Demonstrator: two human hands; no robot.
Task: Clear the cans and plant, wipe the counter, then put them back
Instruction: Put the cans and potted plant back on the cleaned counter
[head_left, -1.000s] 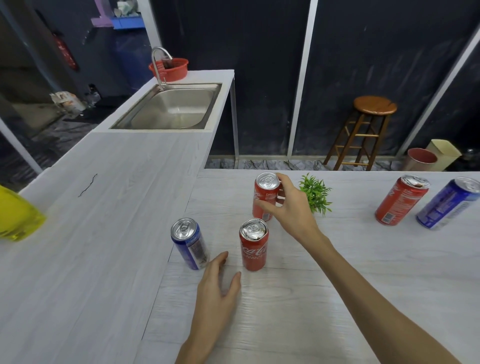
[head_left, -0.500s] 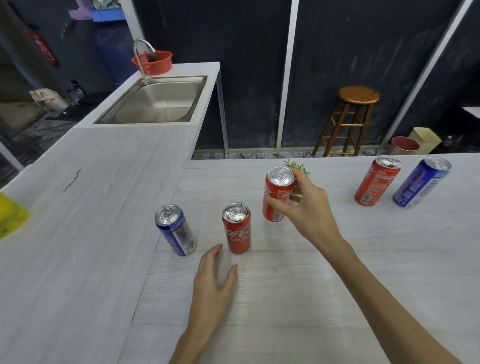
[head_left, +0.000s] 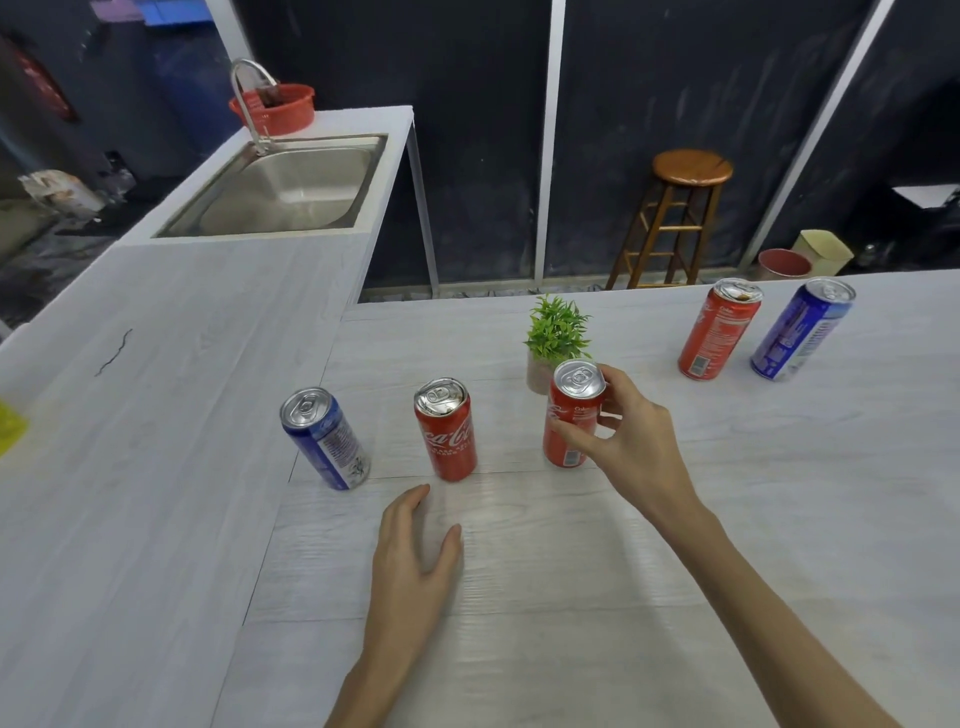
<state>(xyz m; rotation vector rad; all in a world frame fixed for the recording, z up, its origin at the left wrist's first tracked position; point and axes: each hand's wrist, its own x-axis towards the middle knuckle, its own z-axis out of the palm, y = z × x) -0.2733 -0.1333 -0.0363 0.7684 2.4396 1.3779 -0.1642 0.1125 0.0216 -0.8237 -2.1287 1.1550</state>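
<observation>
My right hand grips a red can that stands on the pale wood counter, just in front of a small green plant in a pale pot. To its left stand another red can and a blue can. My left hand lies flat on the counter below those two, fingers apart, holding nothing. Far right stand a third red can and a second blue can.
A steel sink with a tap and a red basket sits at the far left end. A yellow object shows at the left edge. Beyond the counter stand a wooden stool and two bins.
My right hand has carried the red can from beside the plant toward me and rightward in the row; it now stands in front of the plant. My left hand stayed flat.
</observation>
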